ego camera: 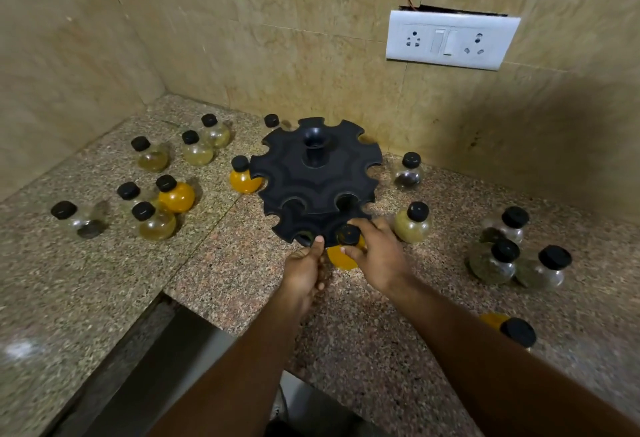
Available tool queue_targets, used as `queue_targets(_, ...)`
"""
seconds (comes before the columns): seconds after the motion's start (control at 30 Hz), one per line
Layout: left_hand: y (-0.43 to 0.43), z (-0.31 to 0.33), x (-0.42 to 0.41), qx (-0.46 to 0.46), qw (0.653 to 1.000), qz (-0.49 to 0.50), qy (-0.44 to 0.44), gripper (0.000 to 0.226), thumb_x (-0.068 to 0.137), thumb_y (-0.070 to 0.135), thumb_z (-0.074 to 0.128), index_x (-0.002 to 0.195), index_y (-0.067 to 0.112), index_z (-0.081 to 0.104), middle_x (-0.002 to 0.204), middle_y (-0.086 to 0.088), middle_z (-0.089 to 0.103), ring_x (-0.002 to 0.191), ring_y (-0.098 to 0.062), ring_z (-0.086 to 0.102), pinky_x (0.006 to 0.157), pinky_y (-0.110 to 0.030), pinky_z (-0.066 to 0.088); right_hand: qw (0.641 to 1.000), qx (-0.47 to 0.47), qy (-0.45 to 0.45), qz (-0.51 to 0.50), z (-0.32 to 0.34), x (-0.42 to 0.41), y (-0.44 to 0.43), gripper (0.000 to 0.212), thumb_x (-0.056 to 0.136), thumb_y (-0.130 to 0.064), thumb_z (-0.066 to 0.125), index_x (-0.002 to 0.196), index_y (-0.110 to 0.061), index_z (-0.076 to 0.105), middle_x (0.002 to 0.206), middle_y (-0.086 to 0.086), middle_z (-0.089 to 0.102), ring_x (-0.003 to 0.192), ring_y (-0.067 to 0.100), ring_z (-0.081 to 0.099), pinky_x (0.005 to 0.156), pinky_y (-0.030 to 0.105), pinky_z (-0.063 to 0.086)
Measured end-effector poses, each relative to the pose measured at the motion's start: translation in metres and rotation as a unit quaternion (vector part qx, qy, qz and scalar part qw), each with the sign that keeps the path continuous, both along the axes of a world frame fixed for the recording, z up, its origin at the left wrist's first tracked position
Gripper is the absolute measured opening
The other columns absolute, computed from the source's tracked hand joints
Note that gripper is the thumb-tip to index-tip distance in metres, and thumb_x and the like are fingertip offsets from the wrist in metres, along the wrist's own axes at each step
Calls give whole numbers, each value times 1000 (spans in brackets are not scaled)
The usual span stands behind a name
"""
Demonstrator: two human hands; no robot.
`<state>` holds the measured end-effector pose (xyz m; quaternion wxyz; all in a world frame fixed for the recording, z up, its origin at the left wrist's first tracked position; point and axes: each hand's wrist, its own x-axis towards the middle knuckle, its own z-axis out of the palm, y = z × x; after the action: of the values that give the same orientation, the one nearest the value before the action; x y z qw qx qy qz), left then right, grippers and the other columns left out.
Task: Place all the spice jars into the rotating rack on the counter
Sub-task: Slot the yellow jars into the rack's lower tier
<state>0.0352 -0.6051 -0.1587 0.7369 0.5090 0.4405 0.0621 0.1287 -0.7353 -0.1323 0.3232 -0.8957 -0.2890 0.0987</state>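
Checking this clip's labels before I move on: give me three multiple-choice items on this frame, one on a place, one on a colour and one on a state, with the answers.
1. Where is the switch plate?
A) on the back wall, above and right of the rack
B) on the floor
C) on the side wall at left

2. What colour are the contents of the jar at the rack's near edge?
A) green
B) orange-yellow
C) white

3. What is the right hand doing?
A) hanging empty at the person's side
B) pressing a switch
C) gripping that jar by its cap

Answers:
1 A: the plate sits on the wall beyond the rack, to the right.
2 B: the bulb below the black cap shows orange-yellow.
3 C: its fingers curl round the cap.
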Motion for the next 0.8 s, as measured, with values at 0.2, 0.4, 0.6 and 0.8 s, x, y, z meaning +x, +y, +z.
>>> queue_targets(0.2,-6,5,1,27,999,-21,17,46,96,46,63,62,16,57,47,2,46,41,-15,38,46,-27,32,998,-4,29,-48,-7,7,7,57,85,-40,78,136,-26,56,134,8,48,117,33,57,97,40,50)
queue_targets(0.4,-12,-3,1,98,995,-28,-7,45,99,38,61,60,17,55,52,-2,47,45,-14,38,50,-25,32,995,32,53,-76,-10,2,3,58,85,-48,75,135,-26,55,137,8,51,120,31,59,95,47,52)
queue_targets(0.6,-46,-45,-11,259,954,-141,-43,39,98,27,59,61,14,59,59,1,52,59,-10,44,58,-28,36,988,75,61,-124,-25,-30,-40,50,90,-34,72,135,-16,59,125,3,64,109,15,61,85,24,42)
queue_targets(0.8,-93,-61,-2,438,825,-357,-8,30,95,41,45,85,20,64,85,-3,64,79,-20,60,70,-40,51,949,54,110,-292,-43,-65,-109,32,97,-38,59,128,-29,60,102,-9,69,88,13,67,72,33,54)
